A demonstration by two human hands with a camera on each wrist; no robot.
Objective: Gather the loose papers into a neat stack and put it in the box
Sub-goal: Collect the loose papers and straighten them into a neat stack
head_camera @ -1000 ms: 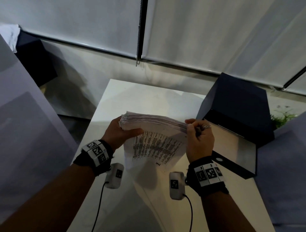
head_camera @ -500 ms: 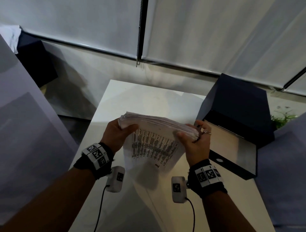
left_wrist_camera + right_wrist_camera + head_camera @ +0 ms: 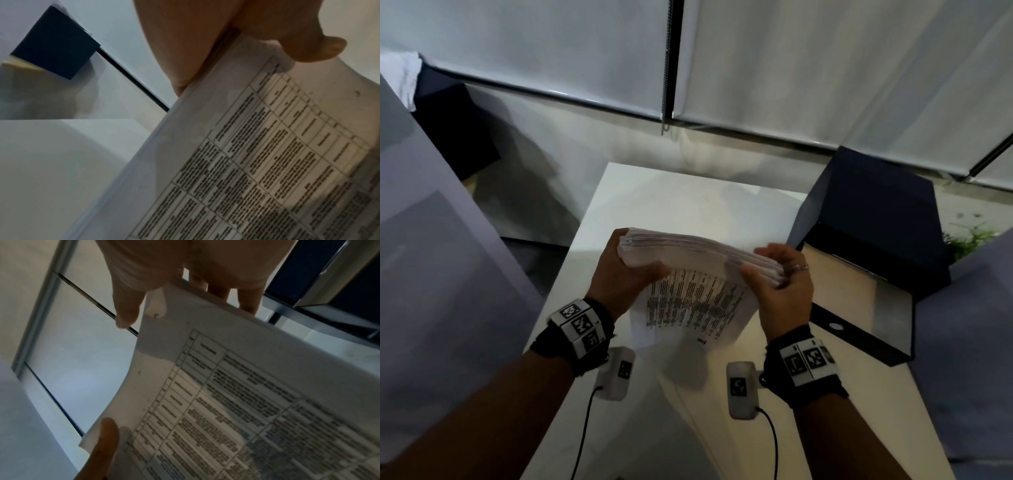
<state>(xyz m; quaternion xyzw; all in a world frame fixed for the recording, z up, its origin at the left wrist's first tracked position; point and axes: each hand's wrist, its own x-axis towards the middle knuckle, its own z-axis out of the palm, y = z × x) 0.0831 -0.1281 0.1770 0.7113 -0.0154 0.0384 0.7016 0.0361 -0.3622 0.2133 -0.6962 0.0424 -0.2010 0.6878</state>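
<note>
A: Since a second ago the right hand has shifted its grip, thumb now across the paper stack; the left hand still clamps the other end, above the desk, beside the open box.

B: Left wrist: thumb pinches the printed sheet.

A: Right wrist: fingers curl behind. The bowed, uneven edges could slip and fan out.
</note>
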